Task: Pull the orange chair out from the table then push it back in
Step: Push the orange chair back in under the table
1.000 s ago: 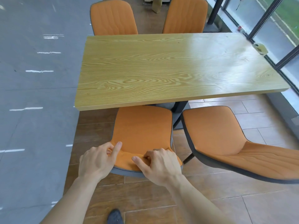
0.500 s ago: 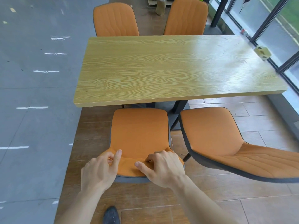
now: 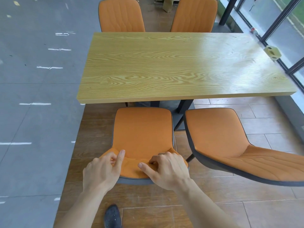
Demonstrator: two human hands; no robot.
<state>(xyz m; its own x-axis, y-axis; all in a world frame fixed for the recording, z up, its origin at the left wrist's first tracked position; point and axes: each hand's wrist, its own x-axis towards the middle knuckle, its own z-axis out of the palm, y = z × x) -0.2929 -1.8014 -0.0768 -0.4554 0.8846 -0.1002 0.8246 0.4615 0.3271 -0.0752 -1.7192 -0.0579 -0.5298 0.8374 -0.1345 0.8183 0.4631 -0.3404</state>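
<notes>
Both hands grip the top of the orange chair (image 3: 142,134) backrest — left hand (image 3: 100,171) and right hand (image 3: 166,171), fingers (image 3: 120,157) curled over its edge. The seat now stands clear of the tabletop (image 3: 181,66) edge — one second ago it was tucked beneath

Orange chair (image 3: 142,132): upholstered seat, grey shell, upright on wood floor, seat front just clear of bench (image 3: 181,66) near edge.
</notes>
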